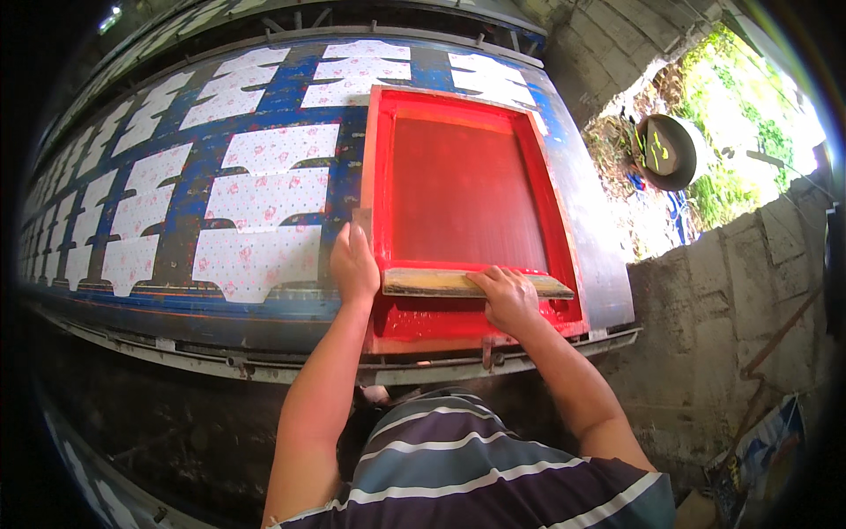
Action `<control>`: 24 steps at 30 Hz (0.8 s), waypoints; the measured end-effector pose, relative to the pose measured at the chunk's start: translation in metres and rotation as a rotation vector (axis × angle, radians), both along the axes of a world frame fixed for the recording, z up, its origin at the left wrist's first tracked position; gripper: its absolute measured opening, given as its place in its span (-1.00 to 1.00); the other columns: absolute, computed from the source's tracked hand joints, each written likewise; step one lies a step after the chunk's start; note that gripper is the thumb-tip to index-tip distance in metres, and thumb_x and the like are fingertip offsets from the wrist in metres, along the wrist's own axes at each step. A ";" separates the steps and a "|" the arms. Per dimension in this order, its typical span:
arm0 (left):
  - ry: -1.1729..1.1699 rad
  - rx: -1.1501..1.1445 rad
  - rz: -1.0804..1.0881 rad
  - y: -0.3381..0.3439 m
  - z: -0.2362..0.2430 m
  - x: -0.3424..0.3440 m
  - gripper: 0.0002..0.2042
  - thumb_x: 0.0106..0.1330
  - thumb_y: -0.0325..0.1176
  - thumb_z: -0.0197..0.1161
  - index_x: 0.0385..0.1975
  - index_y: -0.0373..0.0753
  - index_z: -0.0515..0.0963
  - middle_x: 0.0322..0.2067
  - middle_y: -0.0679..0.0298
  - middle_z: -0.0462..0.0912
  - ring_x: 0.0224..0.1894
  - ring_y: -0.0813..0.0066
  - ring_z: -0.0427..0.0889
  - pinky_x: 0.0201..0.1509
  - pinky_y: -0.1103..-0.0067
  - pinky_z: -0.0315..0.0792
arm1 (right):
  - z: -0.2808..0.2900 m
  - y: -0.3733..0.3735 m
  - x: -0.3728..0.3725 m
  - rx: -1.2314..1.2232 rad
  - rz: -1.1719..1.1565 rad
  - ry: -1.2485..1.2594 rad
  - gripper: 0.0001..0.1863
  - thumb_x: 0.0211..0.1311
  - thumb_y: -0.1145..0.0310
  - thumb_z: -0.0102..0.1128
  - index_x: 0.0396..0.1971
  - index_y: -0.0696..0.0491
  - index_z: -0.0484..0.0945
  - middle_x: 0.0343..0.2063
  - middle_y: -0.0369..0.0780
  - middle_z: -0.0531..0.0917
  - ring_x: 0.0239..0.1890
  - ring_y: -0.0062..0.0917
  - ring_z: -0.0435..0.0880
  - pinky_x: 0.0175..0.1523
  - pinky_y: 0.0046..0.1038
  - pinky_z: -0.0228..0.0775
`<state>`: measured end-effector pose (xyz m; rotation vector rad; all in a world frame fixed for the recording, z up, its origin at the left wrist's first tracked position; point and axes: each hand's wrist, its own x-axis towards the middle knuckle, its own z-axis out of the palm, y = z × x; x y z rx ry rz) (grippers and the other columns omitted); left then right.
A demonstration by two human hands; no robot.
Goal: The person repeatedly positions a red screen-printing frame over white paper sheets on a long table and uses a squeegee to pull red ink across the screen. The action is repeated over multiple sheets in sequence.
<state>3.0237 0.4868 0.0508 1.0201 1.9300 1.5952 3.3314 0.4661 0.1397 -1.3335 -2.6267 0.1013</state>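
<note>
Two bare hands working at the near edge of the long printing table (264, 313). Right hand (507, 300) closing over a wooden squeegee (476, 283), fingers curled across its top edge and gripping it firmly. Squeegee lying flat across the near end of one red screen frame (467, 207), spanning almost the full width of the mesh, wet red ink pooling just below it. Left hand (354, 264) clamping down on the frame's left rail near its near-left corner, fingers wrapped over the red wood, pressing rather than lifting, though the thumb side is hard to make out at this angle.

Frame sitting at the right end of the table, its near rail reaching almost to the table's near edge. Stretching away leftward on the blue tabletop: white patterned fabric pieces (260, 198) laid in three rows, at least a dozen showing clearly before the curve swallows the rest. Beyond the table's right edge, a rough block wall (714, 300) with an opening onto greenery, one round dark pan-like object (667, 152) hanging there. Striped shirt (476, 476) filling the bottom of the view.
</note>
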 end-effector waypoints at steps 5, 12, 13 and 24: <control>-0.007 -0.001 0.008 -0.003 0.006 0.005 -0.42 0.79 -0.01 0.11 0.42 -0.47 0.56 0.29 -0.21 0.72 0.36 -0.04 0.70 0.48 0.24 0.50 | -0.014 0.110 -0.012 0.064 0.030 -0.015 -0.49 0.16 0.56 0.27 0.12 -0.11 0.80 -0.10 -0.17 0.78 0.03 -0.16 0.83 0.15 -0.10 0.69; -0.007 -0.060 0.044 -0.004 0.004 0.005 -0.55 0.79 -0.18 0.13 0.36 -0.48 0.60 0.18 -0.03 0.77 0.24 0.25 0.72 0.38 0.36 0.54 | -0.031 0.287 -0.036 0.144 0.000 -0.090 -0.68 0.30 0.42 0.30 0.01 -0.14 0.81 -0.09 -0.16 0.81 -0.01 -0.20 0.88 0.11 -0.10 0.75; -0.016 -0.065 0.049 -0.005 0.003 0.006 -0.56 0.79 -0.19 0.13 0.35 -0.48 0.61 0.15 0.01 0.78 0.20 0.29 0.72 0.35 0.38 0.54 | -0.034 0.314 -0.039 0.143 -0.004 -0.114 -0.69 0.31 0.41 0.30 0.00 -0.14 0.81 -0.08 -0.16 0.81 -0.01 -0.20 0.88 0.10 -0.10 0.76; -0.017 -0.213 0.190 -0.005 0.007 0.011 -0.62 0.80 -0.20 0.15 0.10 -0.48 0.69 -0.09 0.17 0.77 -0.01 0.44 0.68 0.17 0.42 0.56 | -0.023 0.518 -0.066 0.027 -0.059 -0.128 -0.55 0.36 0.39 0.19 0.19 -0.15 0.80 0.07 -0.03 0.86 0.17 -0.02 0.85 0.26 0.03 0.72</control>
